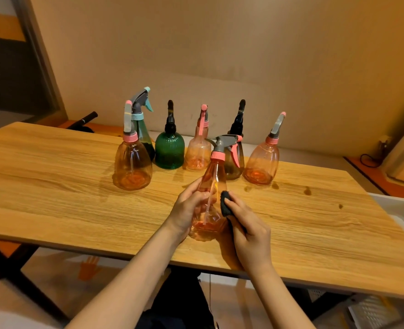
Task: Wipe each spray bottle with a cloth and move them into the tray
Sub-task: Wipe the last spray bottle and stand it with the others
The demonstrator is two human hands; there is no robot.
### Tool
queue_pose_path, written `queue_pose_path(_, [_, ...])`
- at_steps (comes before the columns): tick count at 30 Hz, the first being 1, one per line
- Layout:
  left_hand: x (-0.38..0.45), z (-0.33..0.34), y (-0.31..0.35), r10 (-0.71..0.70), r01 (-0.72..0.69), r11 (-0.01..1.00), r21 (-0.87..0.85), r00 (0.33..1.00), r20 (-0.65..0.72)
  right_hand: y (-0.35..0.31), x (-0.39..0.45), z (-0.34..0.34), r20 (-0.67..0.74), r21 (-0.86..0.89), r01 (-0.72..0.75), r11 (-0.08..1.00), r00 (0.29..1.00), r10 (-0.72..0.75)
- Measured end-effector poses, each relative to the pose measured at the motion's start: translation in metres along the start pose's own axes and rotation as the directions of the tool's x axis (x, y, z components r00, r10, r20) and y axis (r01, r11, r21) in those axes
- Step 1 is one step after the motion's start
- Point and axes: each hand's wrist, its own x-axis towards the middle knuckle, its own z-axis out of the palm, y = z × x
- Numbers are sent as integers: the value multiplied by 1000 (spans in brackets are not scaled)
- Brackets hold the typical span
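Desk (pixel 53 186), light wood grain, carrying all bottles.

Back row, left to right:
- pink bottle with grey trigger (pixel 132 162), upright, nearest of the row's left end;
- dark green bottle with teal nozzle (pixel 144 129), just behind it;
- ribbed green bottle with black top (pixel 169 148);
- slim pink bottle (pixel 198 150);
- dark bottle with black top (pixel 237 129), partly hidden by the held bottle;
- round pink bottle (pixel 262 162), trigger tilted right.

Centre front: held pink spray bottle (pixel 214 186), tilted, base toward the person, off the desk. Left hand (pixel 186 210) grips its left side, fingers curled round the body. Right hand (pixel 251 231) pinches a dark cloth (pixel 226 203) and presses it against the bottle's right side.

Right of the hands: several small wet spots (pixel 307 191) on the desk.

Far right edge: white tray (pixel 400 210), partly in view, contents not visible.
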Motion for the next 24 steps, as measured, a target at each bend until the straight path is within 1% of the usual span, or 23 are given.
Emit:
queue_pose_path(8, [3,-3,3,-4,3,989,-145,1000,-4,-1,-2,-1,48,-16,75,997,996,-75])
queue_pose_path(11, [1,-3,6,13,-21,975,-221,999,-39,0,-4,0,61,-18,112,994,992,-110])
queue_pose_path(15, [-3,-4,8,-24,-14,950,-312,993,-116,0,-4,2,72,-23,158,987,985,-156])
queue_pose_path(20, [-3,-7,7,-33,-22,935,-353,989,-148,-1,-5,2,95,-51,170,984,982,-164])
queue_pose_path(24, [-2,-3,7,-35,6,952,-305,995,-92,-1,-4,0,53,-43,133,990,990,-131])
